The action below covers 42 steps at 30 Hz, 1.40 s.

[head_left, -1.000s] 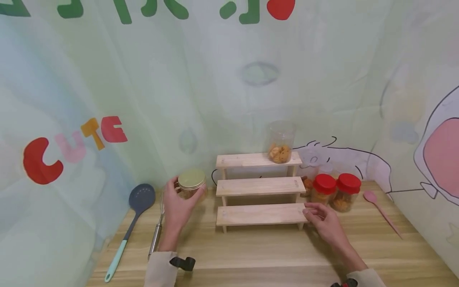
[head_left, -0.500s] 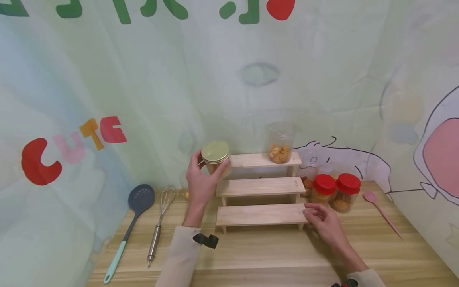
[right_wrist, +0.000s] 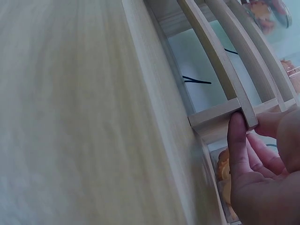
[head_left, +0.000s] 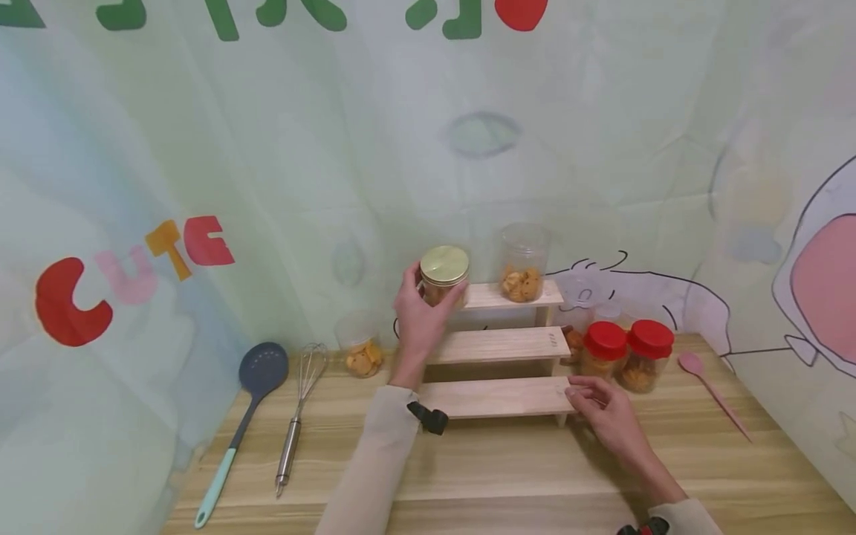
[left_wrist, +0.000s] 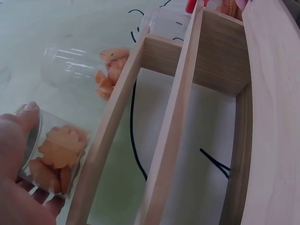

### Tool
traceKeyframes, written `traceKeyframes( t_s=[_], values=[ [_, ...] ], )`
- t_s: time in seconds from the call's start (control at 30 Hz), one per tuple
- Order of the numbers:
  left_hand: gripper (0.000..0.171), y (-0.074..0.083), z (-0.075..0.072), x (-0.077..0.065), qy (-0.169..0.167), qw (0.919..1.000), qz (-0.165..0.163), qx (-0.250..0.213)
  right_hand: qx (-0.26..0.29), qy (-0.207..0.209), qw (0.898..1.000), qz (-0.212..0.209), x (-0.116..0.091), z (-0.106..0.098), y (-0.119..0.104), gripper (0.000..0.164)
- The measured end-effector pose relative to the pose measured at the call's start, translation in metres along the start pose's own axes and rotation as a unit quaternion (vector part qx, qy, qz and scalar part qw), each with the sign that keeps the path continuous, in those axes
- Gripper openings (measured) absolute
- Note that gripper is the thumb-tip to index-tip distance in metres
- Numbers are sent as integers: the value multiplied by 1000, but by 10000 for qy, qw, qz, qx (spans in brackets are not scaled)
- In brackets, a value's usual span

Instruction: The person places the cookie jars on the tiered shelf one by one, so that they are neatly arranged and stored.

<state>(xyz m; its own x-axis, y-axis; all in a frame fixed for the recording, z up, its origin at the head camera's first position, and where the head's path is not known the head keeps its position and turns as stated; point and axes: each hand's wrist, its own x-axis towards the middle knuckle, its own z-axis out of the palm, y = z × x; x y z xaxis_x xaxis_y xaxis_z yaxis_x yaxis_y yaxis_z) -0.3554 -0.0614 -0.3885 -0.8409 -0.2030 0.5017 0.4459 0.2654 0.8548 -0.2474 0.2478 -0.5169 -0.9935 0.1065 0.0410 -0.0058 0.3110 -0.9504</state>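
Observation:
My left hand [head_left: 421, 321] grips a clear jar with a gold lid [head_left: 444, 266], upright at the left end of the top step of a three-step wooden rack [head_left: 498, 345]. Flower-shaped cookies [left_wrist: 61, 147] show inside that jar in the left wrist view. Its base is right at the top board; whether its weight rests there I cannot tell. At the lowest step's right end, my right hand [head_left: 610, 416] pinches the board between thumb and fingers, as the right wrist view shows [right_wrist: 255, 183]. An open-topped clear jar of cookies [head_left: 523, 271] stands at the top step's right end.
Two red-lidded jars [head_left: 605, 343] stand right of the rack, near a pink spoon [head_left: 712, 397]. On the left lie a slotted skimmer [head_left: 250, 401] and a whisk [head_left: 299, 416], with another cookie jar [head_left: 361, 353] beside them. A printed cloth wall [head_left: 401, 148] closes the back.
My left hand has lifted the gold-lidded jar from the table's left side and carried it up and right to the top step. The right hand has stayed at the lowest board.

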Motion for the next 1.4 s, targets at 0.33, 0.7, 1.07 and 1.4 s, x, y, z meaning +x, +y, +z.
traceKeyframes(
  t_s=[0.33, 0.7, 1.07, 1.4],
  values=[
    [90, -2, 26, 7, -166, 9978, -234, 593, -26, -5, 10000, 25, 0, 1, -1, 42],
    [116, -1, 28, 8, -1335, 9774, 20, 1640, -57, -7, 10000, -1, 0, 0, -2, 41],
    [122, -1, 28, 9, -1531, 9692, 152, 1921, -88, -3, 10000, -16, 0, 0, -1, 43],
    [117, 1, 28, 10, -1729, 9642, 49, 2012, -126, -13, 9999, 66, 0, 0, -2, 43]
  ],
)
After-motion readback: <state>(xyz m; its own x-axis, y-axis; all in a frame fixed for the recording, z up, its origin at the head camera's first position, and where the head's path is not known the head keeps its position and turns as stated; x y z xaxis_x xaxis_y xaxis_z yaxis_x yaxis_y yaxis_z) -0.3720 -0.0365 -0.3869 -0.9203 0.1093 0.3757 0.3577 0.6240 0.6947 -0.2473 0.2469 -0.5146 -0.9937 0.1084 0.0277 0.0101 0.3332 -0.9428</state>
